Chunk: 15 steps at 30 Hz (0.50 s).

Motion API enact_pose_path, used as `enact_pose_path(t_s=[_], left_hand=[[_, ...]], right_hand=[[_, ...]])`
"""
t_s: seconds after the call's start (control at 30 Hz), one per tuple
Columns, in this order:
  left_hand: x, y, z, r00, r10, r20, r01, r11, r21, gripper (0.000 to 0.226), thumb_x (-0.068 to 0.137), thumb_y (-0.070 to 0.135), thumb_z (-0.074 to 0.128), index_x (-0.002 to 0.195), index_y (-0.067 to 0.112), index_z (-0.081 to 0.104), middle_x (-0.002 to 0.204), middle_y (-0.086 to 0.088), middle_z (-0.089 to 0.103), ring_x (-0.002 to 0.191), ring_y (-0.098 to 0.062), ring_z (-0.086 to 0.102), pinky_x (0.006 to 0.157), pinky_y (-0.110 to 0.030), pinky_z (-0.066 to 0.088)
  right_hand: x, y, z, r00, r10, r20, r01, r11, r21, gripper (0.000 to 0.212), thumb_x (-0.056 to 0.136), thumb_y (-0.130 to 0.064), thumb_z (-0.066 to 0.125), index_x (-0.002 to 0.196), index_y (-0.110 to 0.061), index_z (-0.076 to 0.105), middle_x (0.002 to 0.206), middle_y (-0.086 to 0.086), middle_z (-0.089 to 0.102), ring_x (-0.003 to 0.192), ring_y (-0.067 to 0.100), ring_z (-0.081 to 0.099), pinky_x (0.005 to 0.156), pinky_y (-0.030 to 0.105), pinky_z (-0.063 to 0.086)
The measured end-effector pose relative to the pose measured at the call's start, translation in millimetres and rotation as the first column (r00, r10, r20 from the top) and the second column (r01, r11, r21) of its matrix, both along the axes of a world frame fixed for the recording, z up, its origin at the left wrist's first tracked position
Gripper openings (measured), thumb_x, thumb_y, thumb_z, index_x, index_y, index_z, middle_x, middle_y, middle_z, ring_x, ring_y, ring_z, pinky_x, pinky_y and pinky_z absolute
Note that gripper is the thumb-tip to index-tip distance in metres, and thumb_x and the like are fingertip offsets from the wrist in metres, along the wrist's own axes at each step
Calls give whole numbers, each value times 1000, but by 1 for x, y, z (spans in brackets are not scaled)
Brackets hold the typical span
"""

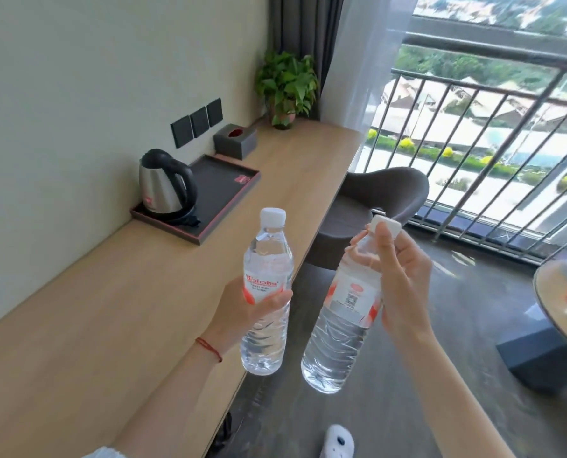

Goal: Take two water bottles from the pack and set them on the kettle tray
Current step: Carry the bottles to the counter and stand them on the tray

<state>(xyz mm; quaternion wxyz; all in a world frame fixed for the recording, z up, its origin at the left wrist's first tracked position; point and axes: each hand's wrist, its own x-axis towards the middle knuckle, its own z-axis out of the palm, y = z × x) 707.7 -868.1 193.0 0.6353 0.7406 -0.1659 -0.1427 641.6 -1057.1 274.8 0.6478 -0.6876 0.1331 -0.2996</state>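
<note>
I hold a clear water bottle in each hand, in the air beside the desk edge. My left hand (pixel 242 309) grips the left bottle (pixel 267 269) around its white and red label; it stands upright with a white cap. My right hand (pixel 399 276) grips the right bottle (pixel 341 325) by its neck and shoulder, tilted with the cap to the upper right. The dark kettle tray (pixel 224 190) lies on the wooden desk (pixel 110 309) farther ahead to the left, with a steel kettle (pixel 164 186) at its near end. The pack is out of sight.
A grey tissue box (pixel 236 140) and a potted plant (pixel 287 87) stand on the desk beyond the tray. A dark chair (pixel 371 206) sits at the desk's right side. A round table (pixel 563 302) is at the right edge, and a railed window lies ahead.
</note>
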Motion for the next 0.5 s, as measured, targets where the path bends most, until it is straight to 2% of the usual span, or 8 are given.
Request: enact_pose_path(t_s=[0.07,0.13,0.23,0.37,0.5], left_hand=[[29,-32,-5,1000,17,9,-17,1000,1,25,74,17,72,89,33,60,76,15,66,71,-6,69,58,-12,53],[55,-63,-8,998,64,8,-64,998,-5,27,74,20,75,92,31,59,82,9,68,77,-11,68,62,-15,56],[94,-109,-11,985,174,-20,-175,983,-51,41,57,43,77,93,31,61,87,2,70,82,-15,69,69,-20,59],[135,-151,-8,958,280,-61,-285,954,-90,58,40,61,77,89,34,63,80,9,72,78,-11,70,66,-20,59],[182,-177,-8,907,407,-103,-416,905,-85,43,48,48,75,87,32,65,81,7,73,78,-11,71,66,-21,59]], right_hand=[[36,-33,-7,999,32,7,-32,999,-11,22,84,-41,53,75,-24,64,67,-10,71,73,20,71,66,33,60],[72,-65,-12,997,74,23,-74,997,-9,24,83,-40,53,79,-20,65,66,-13,72,68,12,72,62,25,60],[126,-108,-13,986,158,45,-157,987,-23,35,83,-37,54,89,-4,64,71,-6,69,70,19,69,69,37,60],[188,-150,-7,968,248,42,-247,969,-29,42,82,-40,54,97,-1,65,84,13,68,82,36,69,82,57,57],[259,-182,-7,942,335,-14,-336,941,-50,40,83,-41,55,94,-5,67,80,8,69,75,25,69,79,51,58]])
